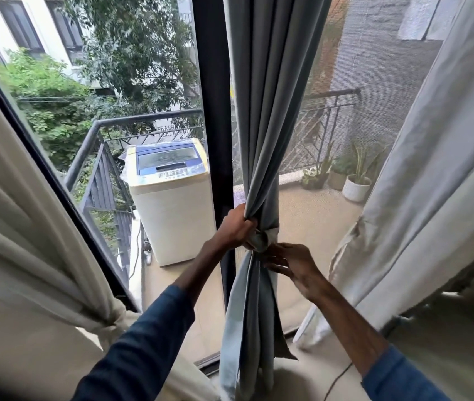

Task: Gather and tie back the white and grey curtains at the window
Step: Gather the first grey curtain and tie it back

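Centre of window: the grey curtain (264,140) is hanging gathered, with a knot (261,240) at mid-height. The left hand (237,227) is clenching the folds just above the knot, its grip tight on the fabric. The right hand (293,264) is touching the fabric just under the knot, its grip loose and fingers extended. The white curtain (27,227) is hanging tied at far left.

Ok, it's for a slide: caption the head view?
Left hand grips the gathered grey curtain above its knot; right hand, fingers extended, at the knot; white curtain tied at left.

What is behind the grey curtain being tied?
A dark window post stands behind the grey curtain; outside are a washing machine and potted plants. Its folds hide whatever is directly behind.
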A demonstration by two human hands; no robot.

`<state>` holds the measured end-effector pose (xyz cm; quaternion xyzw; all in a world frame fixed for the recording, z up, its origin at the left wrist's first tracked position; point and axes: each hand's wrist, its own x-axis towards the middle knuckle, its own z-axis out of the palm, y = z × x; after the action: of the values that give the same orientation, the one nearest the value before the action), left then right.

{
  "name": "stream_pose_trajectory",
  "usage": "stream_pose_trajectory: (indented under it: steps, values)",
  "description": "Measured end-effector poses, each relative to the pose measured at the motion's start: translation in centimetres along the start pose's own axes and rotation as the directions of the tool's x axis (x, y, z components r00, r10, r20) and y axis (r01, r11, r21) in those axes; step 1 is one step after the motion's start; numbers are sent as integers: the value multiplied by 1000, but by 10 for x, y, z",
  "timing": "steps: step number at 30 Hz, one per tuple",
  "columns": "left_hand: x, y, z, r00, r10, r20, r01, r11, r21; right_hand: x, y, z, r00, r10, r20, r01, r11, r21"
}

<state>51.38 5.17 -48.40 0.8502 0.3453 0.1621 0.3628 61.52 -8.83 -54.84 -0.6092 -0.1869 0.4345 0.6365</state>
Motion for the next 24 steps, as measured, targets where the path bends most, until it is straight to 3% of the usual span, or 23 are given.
stream_pose_trajectory:
  steps: [3,5,12,18,24]
  values:
    - [1,2,2,1000,-12,-15,12,1000,-6,7,2,5,989,146,19,-144,926,350]
    - [0,2,3,1000,-20,-9,20,999,-29,10,4,8,976,211,59,-215,863,457]
    - [-12,3,0,999,-29,-16,30,997,68,15,15,12,963,214,167,-267,857,441]
    - [-16,-3,-1,999,-38,-11,38,999,34,18,32,-5,934,204,293,-331,803,496]
    - [-21,1,-2,999,-42,-33,43,999,30,22,40,-8,932,181,314,-338,745,574]
